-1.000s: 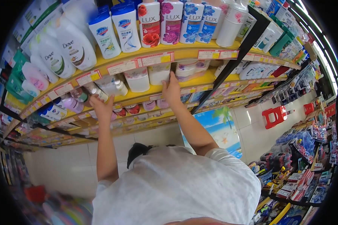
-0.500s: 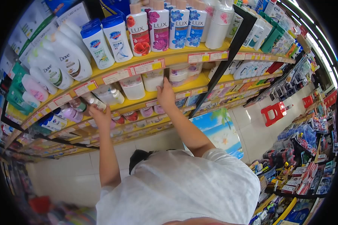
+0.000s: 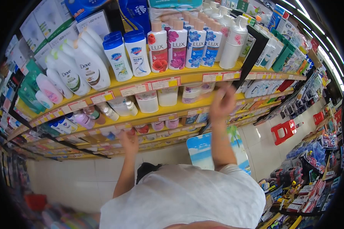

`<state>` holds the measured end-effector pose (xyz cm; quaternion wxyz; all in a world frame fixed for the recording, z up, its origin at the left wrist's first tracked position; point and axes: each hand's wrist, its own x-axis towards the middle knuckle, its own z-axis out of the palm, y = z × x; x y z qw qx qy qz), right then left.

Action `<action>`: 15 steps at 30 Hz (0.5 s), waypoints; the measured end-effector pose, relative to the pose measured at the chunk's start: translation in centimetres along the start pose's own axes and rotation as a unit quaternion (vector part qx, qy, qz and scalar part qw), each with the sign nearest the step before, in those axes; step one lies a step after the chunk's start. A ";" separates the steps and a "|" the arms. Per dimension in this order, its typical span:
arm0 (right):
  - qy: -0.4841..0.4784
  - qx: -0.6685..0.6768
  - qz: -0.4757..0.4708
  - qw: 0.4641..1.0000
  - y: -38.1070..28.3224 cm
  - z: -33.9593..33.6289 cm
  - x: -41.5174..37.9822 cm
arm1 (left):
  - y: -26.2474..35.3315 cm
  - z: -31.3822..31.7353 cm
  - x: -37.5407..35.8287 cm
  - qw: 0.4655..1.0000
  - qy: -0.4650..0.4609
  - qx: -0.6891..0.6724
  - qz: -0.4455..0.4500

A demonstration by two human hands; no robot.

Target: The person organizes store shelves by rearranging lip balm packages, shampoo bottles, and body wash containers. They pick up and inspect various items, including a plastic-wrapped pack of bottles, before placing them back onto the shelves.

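My left hand (image 3: 129, 142) is in front of the lower shelves, fingers apart and slightly bent, with nothing seen in it. Just behind it are red-topped containers (image 3: 142, 129). My right hand (image 3: 223, 104) is raised before the second shelf near the black post (image 3: 252, 49); motion smears its fingers. Packs with pink and white labels (image 3: 191, 94) sit to its left. White tubs (image 3: 167, 96) and small white bottles (image 3: 110, 113) stand farther left on that shelf. Above are LUX bottles (image 3: 177, 47), blue-capped bottles (image 3: 137, 53) and Dove bottles (image 3: 92, 70).
Price labels line the yellow shelf edge (image 3: 187, 78). A beach-picture board (image 3: 198, 150) is below my right arm. A red plastic stool (image 3: 283, 131) stands on the tiled floor (image 3: 252, 139). Packed goods (image 3: 305, 187) crowd the right side.
My right hand has left the white tub and moved right toward the post. My left hand has drawn away from the small white bottles, down and right. The view has shifted.
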<state>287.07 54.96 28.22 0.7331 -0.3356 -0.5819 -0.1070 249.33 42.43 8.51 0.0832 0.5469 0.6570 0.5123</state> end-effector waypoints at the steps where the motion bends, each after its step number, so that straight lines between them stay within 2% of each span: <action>1: 0.048 0.019 0.092 0.994 -0.8 0.1 4.4 | -0.4 0.8 -0.8 0.999 0.000 -0.037 -0.018; 2: 0.022 -0.044 0.059 0.997 1.7 -0.3 7.8 | -0.3 1.5 -1.5 0.997 -0.001 -0.074 -0.037; 4: 0.010 -0.026 0.103 0.994 5.3 1.0 12.3 | 1.2 2.1 -1.9 0.995 -0.021 -0.098 -0.024; 7: -0.086 -0.055 0.211 0.972 7.4 2.5 16.0 | 4.3 2.4 -1.8 0.989 -0.057 -0.133 0.008; 10: -0.107 0.111 0.288 0.945 9.0 2.5 17.0 | 7.1 1.9 -1.0 0.983 -0.094 -0.159 0.022; 14: -0.187 0.094 0.277 0.938 10.3 1.5 16.7 | 8.2 1.9 -0.6 0.980 -0.109 -0.168 0.016; 15: -0.181 0.087 0.277 0.940 10.5 0.6 17.0 | 7.8 2.4 -0.7 0.980 -0.101 -0.170 0.016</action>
